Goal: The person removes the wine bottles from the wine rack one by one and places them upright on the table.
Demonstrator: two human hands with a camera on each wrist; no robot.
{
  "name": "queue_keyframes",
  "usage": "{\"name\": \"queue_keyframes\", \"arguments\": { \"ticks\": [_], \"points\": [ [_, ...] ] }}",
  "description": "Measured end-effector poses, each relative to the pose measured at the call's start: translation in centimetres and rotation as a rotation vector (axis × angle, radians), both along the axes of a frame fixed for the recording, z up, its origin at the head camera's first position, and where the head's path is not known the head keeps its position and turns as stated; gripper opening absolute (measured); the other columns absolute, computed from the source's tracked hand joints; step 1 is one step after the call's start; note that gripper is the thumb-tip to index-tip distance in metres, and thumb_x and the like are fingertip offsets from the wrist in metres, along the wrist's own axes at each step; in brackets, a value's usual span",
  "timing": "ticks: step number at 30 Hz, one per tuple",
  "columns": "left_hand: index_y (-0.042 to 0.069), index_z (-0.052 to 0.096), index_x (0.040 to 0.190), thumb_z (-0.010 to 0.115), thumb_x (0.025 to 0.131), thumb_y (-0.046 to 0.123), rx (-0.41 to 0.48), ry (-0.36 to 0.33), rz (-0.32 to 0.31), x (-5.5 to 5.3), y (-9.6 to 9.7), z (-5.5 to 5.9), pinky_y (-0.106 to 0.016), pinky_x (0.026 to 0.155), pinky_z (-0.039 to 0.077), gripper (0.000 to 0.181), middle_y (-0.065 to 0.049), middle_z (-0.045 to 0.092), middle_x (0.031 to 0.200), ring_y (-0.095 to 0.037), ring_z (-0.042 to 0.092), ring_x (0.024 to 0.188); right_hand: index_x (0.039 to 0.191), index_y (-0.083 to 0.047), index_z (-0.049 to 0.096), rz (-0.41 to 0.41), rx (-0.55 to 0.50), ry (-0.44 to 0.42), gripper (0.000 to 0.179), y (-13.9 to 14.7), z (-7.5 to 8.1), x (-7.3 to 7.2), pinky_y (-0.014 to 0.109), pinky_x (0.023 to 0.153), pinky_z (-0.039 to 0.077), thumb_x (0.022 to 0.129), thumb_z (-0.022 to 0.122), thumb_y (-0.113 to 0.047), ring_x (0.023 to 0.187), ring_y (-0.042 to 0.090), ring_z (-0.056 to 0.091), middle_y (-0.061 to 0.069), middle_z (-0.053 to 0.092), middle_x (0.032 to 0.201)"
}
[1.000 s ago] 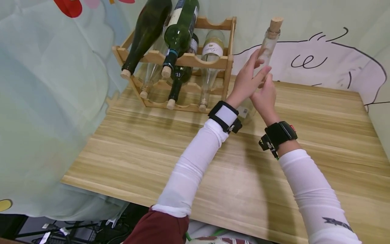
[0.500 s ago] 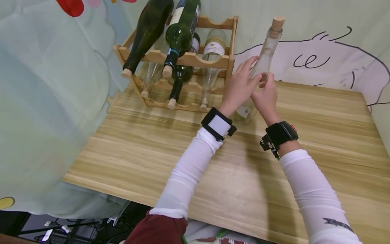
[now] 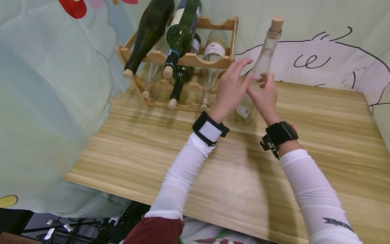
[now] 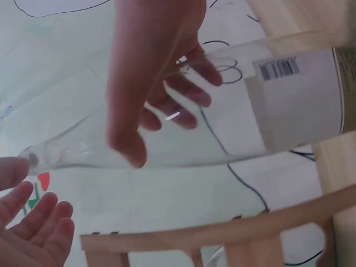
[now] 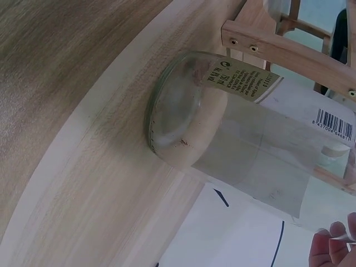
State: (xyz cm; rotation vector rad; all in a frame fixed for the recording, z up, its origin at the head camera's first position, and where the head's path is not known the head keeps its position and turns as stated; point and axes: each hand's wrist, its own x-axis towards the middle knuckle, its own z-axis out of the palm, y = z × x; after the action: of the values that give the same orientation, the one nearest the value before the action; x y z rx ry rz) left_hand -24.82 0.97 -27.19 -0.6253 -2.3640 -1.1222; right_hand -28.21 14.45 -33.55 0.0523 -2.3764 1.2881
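A clear glass wine bottle (image 3: 262, 61) with a cork (image 3: 277, 24) in its neck leans to the right in the head view, base low and cork up. My right hand (image 3: 265, 98) grips it round the body; in the left wrist view that right hand (image 4: 153, 67) has its fingers behind the glass and its thumb in front. To the left of the bottle is my left hand (image 3: 230, 88), fingers spread and loose, holding nothing. The right wrist view shows the bottle's base (image 5: 178, 111) and back label (image 5: 311, 108). Whether the base touches the table cannot be told.
A two-tier wooden wine rack (image 3: 199, 61) stands left of the hands, holding several corked bottles, among them a dark green bottle (image 3: 152, 30) and a labelled green bottle (image 3: 181, 37). The wooden table (image 3: 146, 149) lies beneath, with a patterned cloth (image 3: 320, 64) hanging behind.
My left hand has come off the bottle and moved left and down, toward the rack. The bottle has stayed nearly in place in my right hand, its lower label now showing more.
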Motion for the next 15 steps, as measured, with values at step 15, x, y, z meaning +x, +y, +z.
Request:
{"name": "queue_keyframes", "arguments": {
  "ticks": [15],
  "points": [
    [0.003, 0.063, 0.099, 0.054, 0.087, 0.013, 0.075, 0.373, 0.236, 0.8, -5.2, 1.3, -0.019, 0.089, 0.039, 0.019, -0.01, 0.061, 0.105, -0.02, 0.054, 0.101, 0.119, -0.006, 0.04, 0.013, -0.017, -0.057, 0.058, 0.0, 0.0, 0.1, 0.026, 0.076, 0.032, 0.075, 0.062, -0.037, 0.096, 0.02, 0.046, 0.01, 0.053, 0.112]
  ]
}}
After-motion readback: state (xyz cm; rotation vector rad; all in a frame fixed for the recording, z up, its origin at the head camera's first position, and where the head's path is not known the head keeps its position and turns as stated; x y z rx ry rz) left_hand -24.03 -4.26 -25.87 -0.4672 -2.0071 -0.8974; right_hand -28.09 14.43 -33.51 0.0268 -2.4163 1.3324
